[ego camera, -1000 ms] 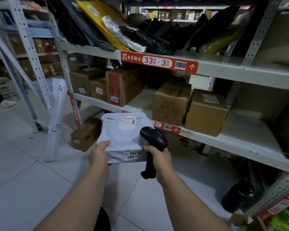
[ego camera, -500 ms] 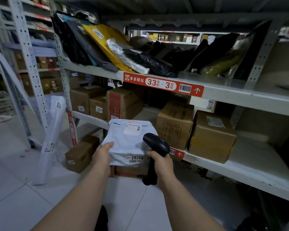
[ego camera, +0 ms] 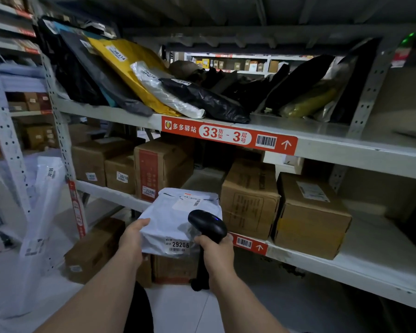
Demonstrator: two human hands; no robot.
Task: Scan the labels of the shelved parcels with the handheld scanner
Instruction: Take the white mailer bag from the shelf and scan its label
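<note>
My left hand (ego camera: pixel 132 239) grips the left edge of a white poly-mailer parcel (ego camera: pixel 175 217), held flat in front of the shelving. Its near edge carries a sticker reading 29206 (ego camera: pixel 177 245), and a shipping label sits near its far edge. My right hand (ego camera: pixel 217 253) grips the handle of a black handheld scanner (ego camera: pixel 207 224), whose head hangs over the parcel's right side with a small blue light on top. The upper shelf (ego camera: pixel 322 145) holds several soft mailers in black, yellow and silver. Cardboard boxes (ego camera: pixel 250 198) stand on the middle shelf.
A red shelf tag (ego camera: pixel 228 135) reads 33-3 with a barcode. More boxes (ego camera: pixel 94 251) sit on the floor under the lowest shelf. A tall white wrapped parcel (ego camera: pixel 43 212) leans against the rack upright at the left. Tiled floor lies below.
The view has tilted upward, bringing the upper shelf into fuller view. The parcel and scanner have risen toward the middle shelf edge; both hands keep the same hold.
</note>
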